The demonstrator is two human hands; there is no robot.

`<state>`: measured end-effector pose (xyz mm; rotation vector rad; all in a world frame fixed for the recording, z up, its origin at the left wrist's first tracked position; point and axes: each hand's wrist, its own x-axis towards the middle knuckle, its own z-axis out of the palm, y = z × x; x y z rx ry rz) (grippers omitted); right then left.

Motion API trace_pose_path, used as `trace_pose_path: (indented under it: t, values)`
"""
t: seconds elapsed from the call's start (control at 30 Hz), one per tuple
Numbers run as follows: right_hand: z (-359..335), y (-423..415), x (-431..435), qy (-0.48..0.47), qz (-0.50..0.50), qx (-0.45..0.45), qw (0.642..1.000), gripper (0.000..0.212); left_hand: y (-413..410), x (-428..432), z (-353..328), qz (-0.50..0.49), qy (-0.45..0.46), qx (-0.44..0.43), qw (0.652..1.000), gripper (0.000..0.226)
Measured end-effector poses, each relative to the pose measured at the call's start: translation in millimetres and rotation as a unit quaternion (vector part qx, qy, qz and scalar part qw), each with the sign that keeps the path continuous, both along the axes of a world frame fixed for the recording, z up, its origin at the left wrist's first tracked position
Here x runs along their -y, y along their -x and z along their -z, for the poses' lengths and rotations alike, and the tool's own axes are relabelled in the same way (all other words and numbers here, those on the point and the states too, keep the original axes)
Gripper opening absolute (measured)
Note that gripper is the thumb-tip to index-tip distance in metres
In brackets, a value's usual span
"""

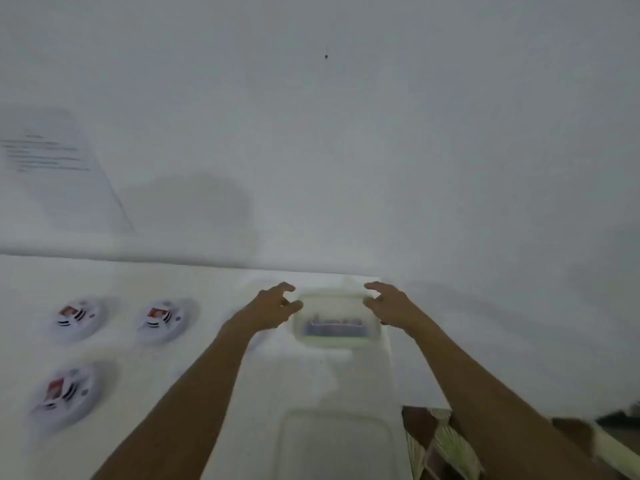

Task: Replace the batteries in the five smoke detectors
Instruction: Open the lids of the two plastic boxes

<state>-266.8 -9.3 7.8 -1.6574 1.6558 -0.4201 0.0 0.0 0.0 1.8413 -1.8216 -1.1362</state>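
Reaching across the table [207, 289], the left hand [273, 304] and right hand [388, 303] are held on either side of a clear box [332, 336] set at the far edge, against the wall [346, 133]. Both hands are spread, fingers curved, clamped on nothing. Whether the fingertips touch the box cannot be told through the blur. Dark shapes in a row inside the box are judged to be batteries [332, 329].

Three detectors [78, 318] are laid out at the left of the table, well apart from the box, two in a far row and one nearer. A red-and-white patch is shown on each, perhaps a battery in an open bay, though it is too blurred to say. The other two detectors are not seen; one may be hidden by the left forearm.

The task is judged to be at an early stage: the box is not yet lifted, and no battery is held. All the swaps may be left to do.

A clear tray [336, 441] is seen near the front edge, a printed sheet [52, 157] on the wall, and patterned cloth [440, 441] beyond the table's right corner.
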Motion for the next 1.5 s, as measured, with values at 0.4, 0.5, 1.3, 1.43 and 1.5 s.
trace_pose_path:
  t: [0.4,0.5,1.3,1.43,1.5]
  values:
    - [41,17,-17,-0.143,0.096,0.411,0.895,0.035,13,-21,24,-0.087,-0.082,-0.304,0.945,0.036]
    - [42,19,-12,-0.14,0.094,0.417,0.893,0.038,13,-18,24,-0.092,-0.074,-0.3,0.947,0.037]
    - [48,0,-50,-0.128,0.129,0.387,0.904,0.035,33,-25,39,-0.109,-0.089,-0.339,0.93,0.046]
    - [51,-2,-46,-0.167,0.141,0.504,0.836,0.047,31,-23,39,-0.095,-0.128,-0.356,0.921,0.045]
    - [51,-4,-46,-0.178,0.138,0.529,0.818,0.048,31,-20,37,-0.087,-0.153,-0.362,0.915,0.046]
